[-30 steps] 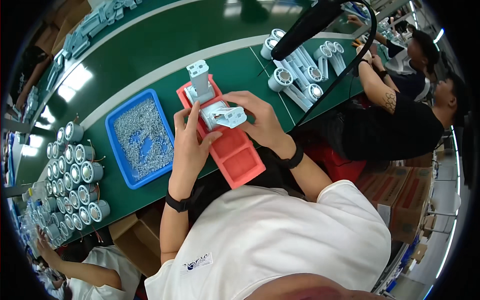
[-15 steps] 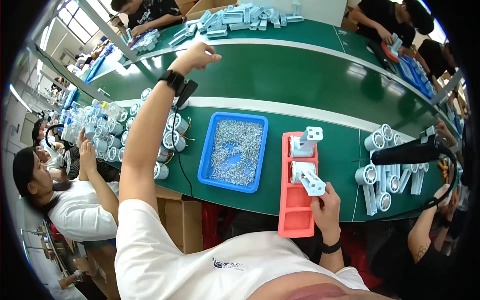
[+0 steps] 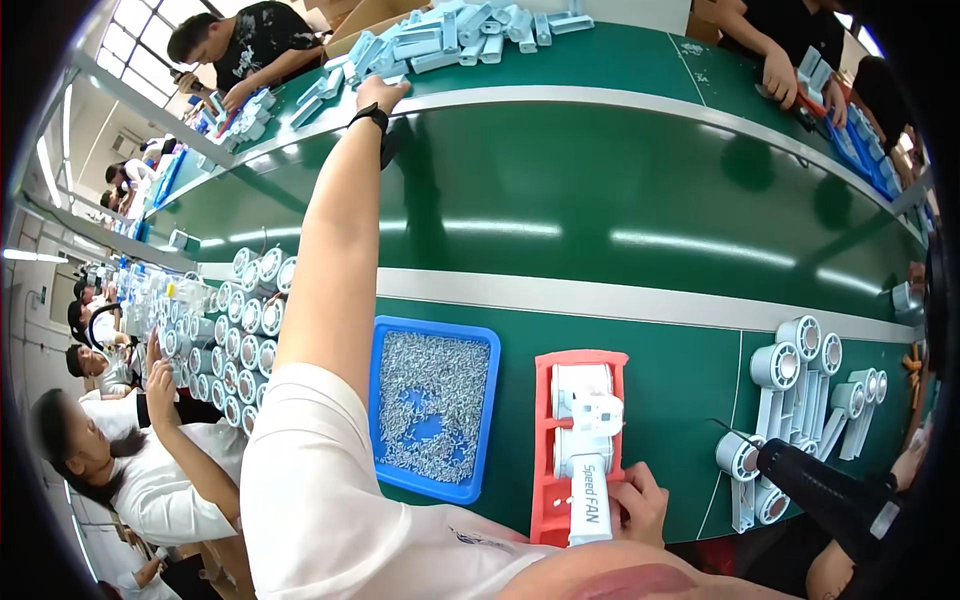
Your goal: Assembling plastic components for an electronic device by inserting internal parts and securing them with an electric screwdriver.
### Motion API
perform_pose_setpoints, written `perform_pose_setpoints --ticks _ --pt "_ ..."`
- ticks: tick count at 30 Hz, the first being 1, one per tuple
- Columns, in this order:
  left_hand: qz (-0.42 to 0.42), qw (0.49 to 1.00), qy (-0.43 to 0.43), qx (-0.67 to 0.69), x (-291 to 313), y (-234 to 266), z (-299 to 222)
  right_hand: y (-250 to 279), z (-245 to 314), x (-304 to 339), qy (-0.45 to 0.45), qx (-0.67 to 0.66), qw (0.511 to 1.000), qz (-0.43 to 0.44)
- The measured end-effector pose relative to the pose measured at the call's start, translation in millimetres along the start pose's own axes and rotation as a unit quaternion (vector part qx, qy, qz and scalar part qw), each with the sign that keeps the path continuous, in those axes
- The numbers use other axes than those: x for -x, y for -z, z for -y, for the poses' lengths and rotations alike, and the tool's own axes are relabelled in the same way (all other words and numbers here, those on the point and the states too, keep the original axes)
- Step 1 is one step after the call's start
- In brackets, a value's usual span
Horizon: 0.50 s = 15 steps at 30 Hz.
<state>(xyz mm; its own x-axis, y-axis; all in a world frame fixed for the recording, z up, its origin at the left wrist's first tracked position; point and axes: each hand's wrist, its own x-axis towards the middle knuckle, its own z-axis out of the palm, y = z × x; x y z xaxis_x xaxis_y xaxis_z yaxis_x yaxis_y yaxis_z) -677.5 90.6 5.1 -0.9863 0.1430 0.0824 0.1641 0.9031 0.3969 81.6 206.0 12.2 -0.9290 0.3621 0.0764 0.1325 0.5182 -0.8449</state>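
Observation:
My left hand is stretched far across the bench to the front edge of a pile of light-blue handle pieces. Its fingers bend at the nearest pieces, and their tips are hard to see. Close to my body, my right hand is curled against the right side of a long red holder. Two pale round fan housings lie in its compartments, each with a light-blue handle. The lower handle points toward me, beside my right fingers; the upper one stands up.
A blue tray of small screws sits left of the holder. Many fan housings stand farther left, near a seated co-worker. At the right are assembled fan bodies and a black electric screwdriver. Other people work across the bench.
My left hand has reached farther forward to the handle pile. The view has shifted, so the holder appears lower. My right hand stays beside the holder.

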Motion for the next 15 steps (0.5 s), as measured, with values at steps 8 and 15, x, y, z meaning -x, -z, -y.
perform_pose_setpoints --ticks 8,15 --pt "-0.162 0.977 -0.103 -0.092 -57 -32 63 17 3 -2 0.011 0.045 0.999 0.017" --pt "-0.133 0.973 -0.168 0.082 -22 13 -31 0 2 15 0.047 0.003 0.998 -0.035"
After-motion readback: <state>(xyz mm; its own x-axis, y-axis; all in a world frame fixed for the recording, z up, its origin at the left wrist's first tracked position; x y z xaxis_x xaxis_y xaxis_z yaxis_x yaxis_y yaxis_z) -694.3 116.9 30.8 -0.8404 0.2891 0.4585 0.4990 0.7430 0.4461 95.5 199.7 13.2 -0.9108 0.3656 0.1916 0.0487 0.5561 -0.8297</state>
